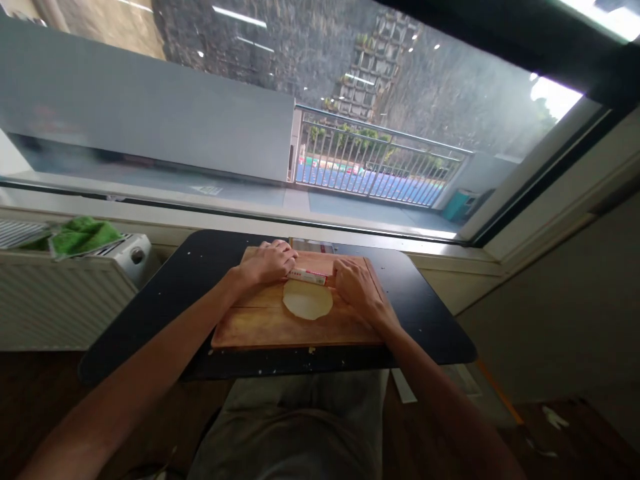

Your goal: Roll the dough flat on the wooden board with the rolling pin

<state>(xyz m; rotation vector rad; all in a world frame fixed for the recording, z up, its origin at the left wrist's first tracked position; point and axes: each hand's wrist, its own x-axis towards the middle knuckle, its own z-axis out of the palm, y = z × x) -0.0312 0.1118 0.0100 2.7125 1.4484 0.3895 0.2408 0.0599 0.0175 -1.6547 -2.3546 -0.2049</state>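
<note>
Hands (313,273) flat on roller (307,275)

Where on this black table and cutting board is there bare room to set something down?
Free: the black table left of the wooden board, the strip to the board's right, and the board's near half below the dough. Crowded: the board's far edge, where the left hand and right hand press the rolling pin.

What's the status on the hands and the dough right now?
Left hand and right hand both palm-down on the rolling pin. Pin sits at the far edge of the flat dough disc on the wooden board. Nothing obstructing.
</note>
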